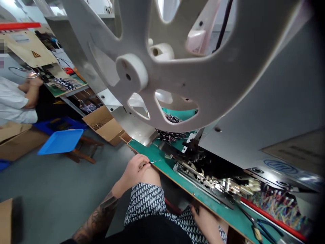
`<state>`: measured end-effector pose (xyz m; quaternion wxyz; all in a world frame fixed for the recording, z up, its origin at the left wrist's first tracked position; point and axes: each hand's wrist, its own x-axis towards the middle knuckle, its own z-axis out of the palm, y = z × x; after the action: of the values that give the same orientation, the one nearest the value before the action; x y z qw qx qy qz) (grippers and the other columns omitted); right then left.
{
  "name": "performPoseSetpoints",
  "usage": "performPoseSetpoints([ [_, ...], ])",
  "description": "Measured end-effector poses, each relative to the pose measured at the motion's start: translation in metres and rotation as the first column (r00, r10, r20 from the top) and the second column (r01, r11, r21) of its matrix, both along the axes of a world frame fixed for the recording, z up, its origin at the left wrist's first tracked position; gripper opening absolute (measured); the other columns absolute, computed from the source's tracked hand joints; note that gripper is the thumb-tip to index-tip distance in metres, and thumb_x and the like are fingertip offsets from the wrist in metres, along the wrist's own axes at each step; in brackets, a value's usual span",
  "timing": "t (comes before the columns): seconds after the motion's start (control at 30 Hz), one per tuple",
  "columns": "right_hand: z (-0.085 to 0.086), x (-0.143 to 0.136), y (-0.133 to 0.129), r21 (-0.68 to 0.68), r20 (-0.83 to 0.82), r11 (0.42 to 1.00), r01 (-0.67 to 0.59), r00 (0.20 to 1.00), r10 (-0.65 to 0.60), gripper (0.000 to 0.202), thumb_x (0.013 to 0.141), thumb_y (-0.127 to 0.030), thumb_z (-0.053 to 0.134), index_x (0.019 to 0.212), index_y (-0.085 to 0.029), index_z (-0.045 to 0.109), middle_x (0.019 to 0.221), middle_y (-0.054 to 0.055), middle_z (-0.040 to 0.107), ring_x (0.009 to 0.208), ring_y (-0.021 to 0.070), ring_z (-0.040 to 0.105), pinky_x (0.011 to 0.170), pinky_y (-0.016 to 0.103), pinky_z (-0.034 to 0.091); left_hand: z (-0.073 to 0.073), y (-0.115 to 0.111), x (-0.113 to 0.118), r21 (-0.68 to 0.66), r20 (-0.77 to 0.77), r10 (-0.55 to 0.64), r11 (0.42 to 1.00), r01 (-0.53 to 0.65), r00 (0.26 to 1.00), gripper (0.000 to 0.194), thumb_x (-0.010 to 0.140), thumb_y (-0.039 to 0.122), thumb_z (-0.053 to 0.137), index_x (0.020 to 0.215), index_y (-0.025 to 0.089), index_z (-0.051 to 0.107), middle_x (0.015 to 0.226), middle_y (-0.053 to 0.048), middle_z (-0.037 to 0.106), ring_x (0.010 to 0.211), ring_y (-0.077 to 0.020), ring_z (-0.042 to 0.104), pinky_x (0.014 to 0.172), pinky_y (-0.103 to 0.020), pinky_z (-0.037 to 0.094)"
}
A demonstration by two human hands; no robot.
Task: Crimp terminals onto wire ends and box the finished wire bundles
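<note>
My left hand [138,166] rests on my left knee beside the front edge of the green work surface [182,178]. Its fingers are curled together, and a thin wire [155,161] sticks out from the fingertips over that edge. On my right thigh, below the tabletop, lies my right hand [207,222], fingers loosely stretched and partly hidden; nothing shows in it. In front of me stands a machine with a large grey spoked reel [175,71] and a metal feed mechanism [203,176]. Dark wire pieces [171,134] lie behind the mechanism.
Pliers [259,227] and a red strip [274,217] are at the right, near a bundle of coloured wires [279,205]. To the left are a blue tray [62,140] on a wooden stool, cardboard boxes [106,125] and a co-worker [15,98] seated at another machine.
</note>
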<state>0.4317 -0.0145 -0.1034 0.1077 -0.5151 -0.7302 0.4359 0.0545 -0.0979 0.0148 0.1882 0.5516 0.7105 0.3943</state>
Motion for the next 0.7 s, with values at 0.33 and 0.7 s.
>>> performPoseSetpoints([
  [0.33, 0.117, -0.067, -0.036, -0.208, -0.553, 0.976, -0.068, 0.831, -0.060, 0.039, 0.088, -0.051, 0.082, 0.111, -0.019, 0.080, 0.065, -0.005, 0.052, 0.059, 0.0130, 0.045, 0.058, 0.025, 0.037, 0.002, 0.016, 0.134, 0.039, 0.948, -0.060, 0.997, 0.072, 0.314, 0.024, 0.083, 0.033, 0.088, 0.088, 0.016, 0.072, 0.091, -0.004, 0.062, 0.087, -0.0165, 0.057, 0.081, -0.028, 0.047],
  [0.7, 0.111, -0.064, -0.043, -0.380, -0.679, 0.903, 0.199, 0.603, -0.419, 0.034, 0.095, -0.048, 0.077, 0.084, -0.017, 0.083, 0.055, 0.000, 0.055, 0.046, 0.0105, 0.041, 0.047, 0.026, 0.032, 0.013, 0.023, 0.172, 0.137, 0.986, -0.146, 0.984, 0.112, 0.084, 0.028, 0.097, 0.042, 0.079, 0.097, 0.019, 0.063, 0.106, -0.008, 0.065, 0.102, -0.0223, 0.063, 0.093, -0.036, 0.053],
])
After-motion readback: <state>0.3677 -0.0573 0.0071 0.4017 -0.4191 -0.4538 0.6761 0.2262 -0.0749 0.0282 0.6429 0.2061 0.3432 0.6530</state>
